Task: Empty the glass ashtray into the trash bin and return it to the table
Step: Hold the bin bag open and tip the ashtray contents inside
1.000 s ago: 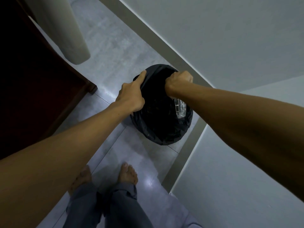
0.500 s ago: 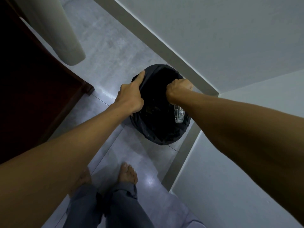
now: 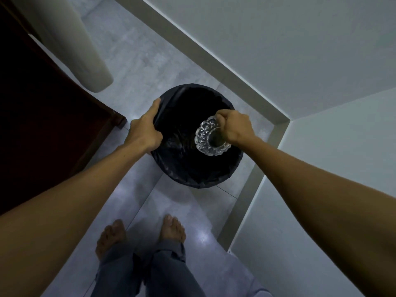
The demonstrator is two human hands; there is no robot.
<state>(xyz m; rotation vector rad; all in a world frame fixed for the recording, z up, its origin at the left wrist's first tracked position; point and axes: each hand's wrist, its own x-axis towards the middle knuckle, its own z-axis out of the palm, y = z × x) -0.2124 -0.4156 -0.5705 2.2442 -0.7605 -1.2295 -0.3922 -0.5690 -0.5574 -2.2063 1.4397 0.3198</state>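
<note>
Lined bin (image 3: 192, 168) in tiled rm corner

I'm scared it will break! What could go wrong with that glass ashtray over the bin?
The right hand pinches the glass ashtray only by its rim, so it might slip into the bin and crack. The left hand grips just the thin black bag, which could pull loose. If the ashtray fell outside the bin, it could hurt the bare feet.

One glass ashtray (image 3: 212, 138). One trash bin (image 3: 199, 176), lined with one black bag (image 3: 171, 133). Two hands: the left hand (image 3: 145, 131) and the right hand (image 3: 234, 127). Two bare feet (image 3: 172, 230). One dark wooden cabinet (image 3: 42, 116).
</note>
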